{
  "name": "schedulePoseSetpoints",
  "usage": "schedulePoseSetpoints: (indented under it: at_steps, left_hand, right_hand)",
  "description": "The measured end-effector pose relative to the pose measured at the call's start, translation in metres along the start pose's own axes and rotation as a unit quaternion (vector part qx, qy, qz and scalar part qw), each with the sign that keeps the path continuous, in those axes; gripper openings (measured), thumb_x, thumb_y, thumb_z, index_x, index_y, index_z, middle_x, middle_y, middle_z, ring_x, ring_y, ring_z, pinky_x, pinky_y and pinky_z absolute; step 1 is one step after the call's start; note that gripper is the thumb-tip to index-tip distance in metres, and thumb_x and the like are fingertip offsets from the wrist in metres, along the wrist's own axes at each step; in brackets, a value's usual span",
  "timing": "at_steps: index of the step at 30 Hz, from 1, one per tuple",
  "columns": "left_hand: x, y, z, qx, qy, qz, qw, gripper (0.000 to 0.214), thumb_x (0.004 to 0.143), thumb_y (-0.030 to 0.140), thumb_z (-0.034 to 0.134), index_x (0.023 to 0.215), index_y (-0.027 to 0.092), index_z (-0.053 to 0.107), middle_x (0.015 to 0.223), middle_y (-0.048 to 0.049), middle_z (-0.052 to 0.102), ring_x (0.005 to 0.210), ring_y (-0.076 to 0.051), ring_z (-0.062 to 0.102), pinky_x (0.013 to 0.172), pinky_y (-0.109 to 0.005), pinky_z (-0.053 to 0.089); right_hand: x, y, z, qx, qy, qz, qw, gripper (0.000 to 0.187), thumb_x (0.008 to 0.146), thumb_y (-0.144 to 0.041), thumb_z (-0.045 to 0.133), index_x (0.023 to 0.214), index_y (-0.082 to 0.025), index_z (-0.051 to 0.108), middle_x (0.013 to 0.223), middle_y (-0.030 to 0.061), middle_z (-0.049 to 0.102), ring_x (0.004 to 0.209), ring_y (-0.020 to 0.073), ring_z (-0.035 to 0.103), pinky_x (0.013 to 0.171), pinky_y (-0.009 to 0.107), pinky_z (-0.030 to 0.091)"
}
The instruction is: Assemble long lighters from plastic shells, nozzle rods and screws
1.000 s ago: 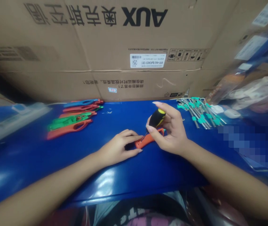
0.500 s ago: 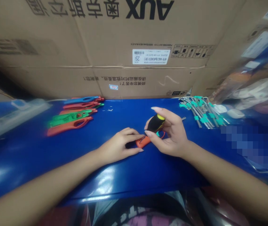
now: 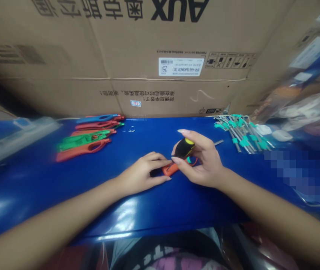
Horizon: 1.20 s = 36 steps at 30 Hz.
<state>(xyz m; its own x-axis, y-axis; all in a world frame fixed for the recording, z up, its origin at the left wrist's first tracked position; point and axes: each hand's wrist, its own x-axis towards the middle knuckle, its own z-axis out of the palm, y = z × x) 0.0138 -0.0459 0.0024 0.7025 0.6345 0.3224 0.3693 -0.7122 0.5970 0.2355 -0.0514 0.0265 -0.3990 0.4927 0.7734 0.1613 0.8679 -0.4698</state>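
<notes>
Your right hand point(image 3: 207, 163) is wrapped around a black-and-yellow screwdriver point(image 3: 183, 149) slanting down to the orange casing point(image 3: 171, 170), which lies on the surface point(image 3: 160, 213) between your hands; your left hand point(image 3: 141, 174) grips the casing's nearer end.

So there's just one camera running here, and it's riding on the person's head, looking out from the near side of the table point(image 3: 148, 138) and from above it. It's facing forward and tilting down, so the left hand point(image 3: 144, 174) and right hand point(image 3: 206, 161) are sitting around mid-frame, pretty close up. Both forearms point(image 3: 72, 217) are coming in from the lower corners, and the shirt point(image 3: 174, 260) is peeking in along the bottom edge. Up top, a big cardboard box point(image 3: 106, 48) is filling the far side. It's covering a wide stretch too, with the outer edges looking kinda blurry.
</notes>
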Motion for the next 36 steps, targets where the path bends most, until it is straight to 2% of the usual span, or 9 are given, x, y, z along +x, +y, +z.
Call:
schedulePoseSetpoints:
  at_steps: [9, 14, 18, 22, 25, 30, 34, 36]
  left_hand:
    - [0.000, 0.000, 0.000, 0.000, -0.001, -0.001, 1.000, 0.029, 0.091, 0.034, 0.071, 0.118, 0.023, 0.071, 0.110, -0.0063, 0.066, 0.104, -0.021, 0.062, 0.096, -0.036, 0.051]
    - [0.000, 0.001, -0.001, -0.005, -0.002, -0.001, 1.000, 0.026, 0.091, 0.032, 0.071, 0.116, 0.023, 0.071, 0.109, -0.0055, 0.067, 0.102, -0.020, 0.062, 0.094, -0.035, 0.052]
    - [0.001, 0.000, -0.001, -0.011, -0.002, 0.001, 1.000, 0.027, 0.091, 0.032, 0.071, 0.116, 0.022, 0.071, 0.109, -0.0054, 0.067, 0.102, -0.020, 0.061, 0.094, -0.035, 0.051]
    - [0.001, 0.000, -0.001, -0.013, -0.005, 0.000, 1.000, 0.026, 0.091, 0.031, 0.071, 0.116, 0.022, 0.071, 0.108, -0.0055, 0.067, 0.101, -0.020, 0.061, 0.094, -0.035, 0.051]
    - [0.001, 0.000, 0.000, -0.013, -0.004, 0.002, 1.000, 0.026, 0.091, 0.030, 0.071, 0.115, 0.021, 0.071, 0.109, -0.0055, 0.067, 0.103, -0.021, 0.061, 0.095, -0.035, 0.050]
    - [0.000, -0.001, 0.001, -0.010, -0.001, 0.001, 1.000, 0.027, 0.090, 0.030, 0.072, 0.116, 0.021, 0.070, 0.112, -0.0059, 0.067, 0.106, -0.021, 0.061, 0.096, -0.036, 0.050]
    - [0.000, -0.001, 0.000, -0.005, -0.001, -0.002, 1.000, 0.026, 0.090, 0.030, 0.072, 0.114, 0.021, 0.071, 0.108, -0.0058, 0.066, 0.102, -0.021, 0.063, 0.094, -0.036, 0.051]
    - [0.000, 0.000, 0.000, -0.005, -0.001, -0.002, 1.000, 0.026, 0.090, 0.030, 0.072, 0.114, 0.022, 0.071, 0.107, -0.0052, 0.067, 0.102, -0.021, 0.063, 0.095, -0.036, 0.052]
  right_hand:
    - [-0.001, -0.001, 0.001, 0.002, 0.015, 0.010, 1.000, 0.076, 0.090, -0.015, 0.067, 0.153, -0.038, 0.030, 0.145, 0.0087, 0.052, 0.110, 0.0251, 0.069, 0.085, 0.044, 0.066]
    - [0.000, 0.001, -0.001, -0.009, -0.002, -0.017, 1.000, 0.077, 0.090, -0.013, 0.066, 0.154, -0.031, 0.028, 0.145, 0.0112, 0.053, 0.116, 0.0257, 0.067, 0.090, 0.044, 0.065]
    - [0.000, 0.003, -0.001, -0.038, -0.010, -0.029, 0.999, 0.077, 0.091, -0.013, 0.066, 0.155, -0.030, 0.028, 0.143, 0.0117, 0.056, 0.119, 0.0269, 0.066, 0.090, 0.042, 0.065]
    - [0.000, 0.003, 0.000, -0.045, -0.011, -0.027, 0.999, 0.078, 0.090, -0.014, 0.067, 0.156, -0.031, 0.027, 0.144, 0.0115, 0.056, 0.117, 0.0270, 0.067, 0.086, 0.040, 0.066]
    - [0.003, -0.002, -0.003, -0.049, -0.018, -0.031, 0.998, 0.078, 0.090, -0.013, 0.066, 0.156, -0.029, 0.028, 0.141, 0.0111, 0.059, 0.109, 0.0237, 0.071, 0.082, 0.036, 0.066]
    - [0.012, -0.011, -0.010, -0.068, -0.059, -0.025, 0.996, 0.071, 0.091, -0.012, 0.058, 0.156, -0.023, 0.031, 0.144, 0.0130, 0.058, 0.111, 0.0236, 0.069, 0.089, 0.039, 0.062]
    - [0.013, -0.010, -0.010, -0.156, -0.020, -0.057, 0.986, 0.065, 0.088, -0.016, 0.069, 0.147, -0.029, 0.045, 0.119, 0.0058, 0.071, 0.091, 0.0194, 0.070, 0.078, 0.033, 0.063]
    - [0.014, -0.010, -0.010, -0.183, -0.006, -0.065, 0.981, 0.061, 0.088, -0.020, 0.072, 0.143, -0.029, 0.048, 0.111, 0.0044, 0.073, 0.088, 0.0190, 0.070, 0.076, 0.031, 0.062]
